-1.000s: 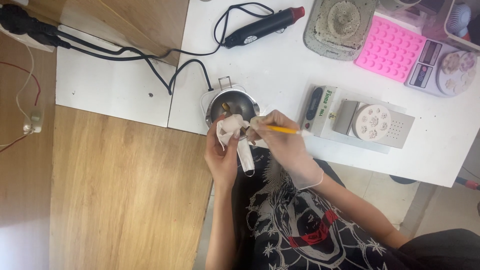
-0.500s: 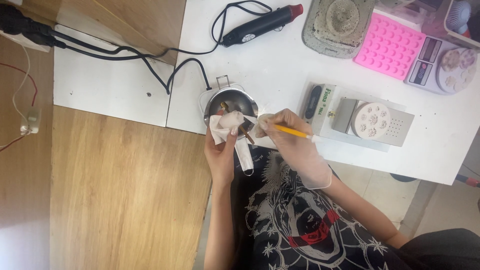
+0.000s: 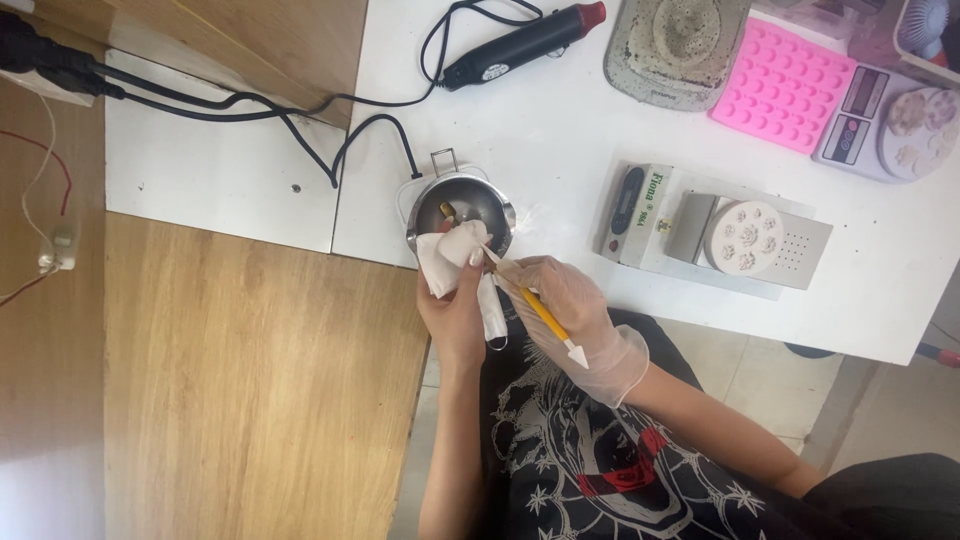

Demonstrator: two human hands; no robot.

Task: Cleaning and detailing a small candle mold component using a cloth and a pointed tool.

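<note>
My left hand (image 3: pixel 455 315) holds a crumpled white tissue (image 3: pixel 452 254) against the rim of a small metal pot (image 3: pixel 462 198) at the table's front edge. A white handle (image 3: pixel 490 312) hangs down from the pot beside my left hand. My right hand (image 3: pixel 572 312), in a thin clear glove, grips a yellow stick tool (image 3: pixel 540 312) with a white end. The tool's tip points at the tissue and the pot's rim. A small brownish piece lies inside the pot.
On the white table (image 3: pixel 560 120) lie a black and red heat gun (image 3: pixel 525 42) with its cable, a grey round dish (image 3: pixel 675 45), a pink silicone mould (image 3: pixel 782 88), a digital scale (image 3: pixel 880 125) and a box with a round white mould (image 3: pixel 745 238). Wooden floor (image 3: pixel 250 400) lies left.
My right hand has turned the yellow tool so its white end points down toward my body. My left hand keeps the tissue at the pot's rim.
</note>
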